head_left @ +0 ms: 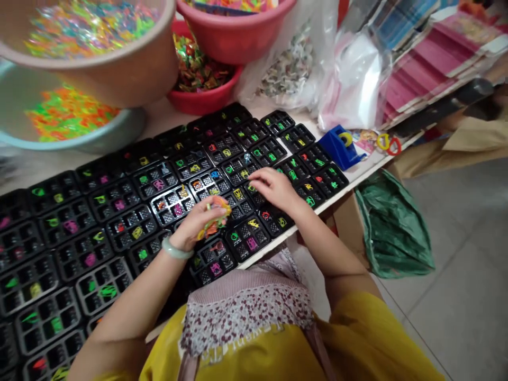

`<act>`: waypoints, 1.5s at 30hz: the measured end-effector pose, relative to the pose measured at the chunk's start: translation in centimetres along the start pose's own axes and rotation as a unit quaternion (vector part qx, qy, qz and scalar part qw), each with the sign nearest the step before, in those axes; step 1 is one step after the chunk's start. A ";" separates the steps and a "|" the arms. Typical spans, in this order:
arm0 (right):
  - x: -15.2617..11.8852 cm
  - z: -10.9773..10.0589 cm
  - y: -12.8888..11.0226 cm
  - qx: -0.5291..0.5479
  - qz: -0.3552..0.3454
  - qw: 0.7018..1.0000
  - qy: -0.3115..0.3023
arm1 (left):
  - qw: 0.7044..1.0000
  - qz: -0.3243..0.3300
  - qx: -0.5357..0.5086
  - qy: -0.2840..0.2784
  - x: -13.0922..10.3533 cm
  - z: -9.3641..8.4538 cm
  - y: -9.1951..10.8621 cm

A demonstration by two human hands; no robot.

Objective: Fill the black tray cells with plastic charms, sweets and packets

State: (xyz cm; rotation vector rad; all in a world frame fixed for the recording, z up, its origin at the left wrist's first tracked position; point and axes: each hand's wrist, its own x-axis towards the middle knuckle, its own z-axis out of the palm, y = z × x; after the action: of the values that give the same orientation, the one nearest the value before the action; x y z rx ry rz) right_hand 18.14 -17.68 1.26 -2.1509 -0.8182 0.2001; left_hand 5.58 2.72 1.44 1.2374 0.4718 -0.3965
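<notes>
My left hand [206, 218], with a pale bangle [177, 250] at the wrist, is closed around a bunch of small colourful plastic pieces [214, 225], mostly orange, yellow and green. It hovers over the black compartment trays [146, 225]. To its right, my right hand [273, 188] reaches over the trays, thumb and fingertips brought together close to a compartment. Whether a piece is between those fingertips is too small to tell. Many compartments hold little green, pink, yellow or red plastic pieces, such as a pink one [252, 243].
Behind the trays are a brown basin [130, 79], a light blue basin [119, 132] and red basins [238, 32] of small pieces. A clear bag [289, 69], a blue tape dispenser [339, 148] and scissors [389, 144] lie rightward. A green bag [392, 227] sits below the table edge.
</notes>
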 end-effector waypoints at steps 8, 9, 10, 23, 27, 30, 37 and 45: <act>3.5 3.7 -3.2 0.092 -0.012 0.991 -0.091 | 0.999 0.037 0.006 -0.030 4.1 0.7 1.5; 4.2 3.9 -2.8 0.117 -0.001 0.989 -0.092 | 0.999 0.043 -0.003 -0.028 4.5 0.3 1.7; 4.9 4.2 -2.4 0.142 0.012 0.986 -0.090 | 0.999 0.047 -0.009 -0.023 4.9 0.0 1.8; 13.8 3.5 2.6 0.208 0.054 0.973 0.088 | 0.993 0.087 -0.072 0.031 10.6 -3.0 5.2; 17.9 3.9 6.4 0.083 0.071 0.989 0.103 | 0.990 0.100 -0.083 0.052 11.3 -3.9 5.8; 18.9 4.5 6.8 0.005 0.071 0.996 0.059 | 0.989 0.099 -0.092 0.066 11.5 -4.5 6.0; 15.6 6.1 1.2 0.188 0.009 0.980 -0.056 | 0.984 0.106 -0.128 0.067 12.5 -4.9 6.5; 16.9 6.5 2.5 0.262 0.077 0.962 0.005 | 0.979 0.111 -0.158 0.065 13.1 -5.4 7.3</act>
State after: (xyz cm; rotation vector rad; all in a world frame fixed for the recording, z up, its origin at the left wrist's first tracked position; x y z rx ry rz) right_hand 29.91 -4.25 -2.75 -1.7072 -0.5158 0.4337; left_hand 19.70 9.54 -1.21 0.9960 0.4815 -0.0455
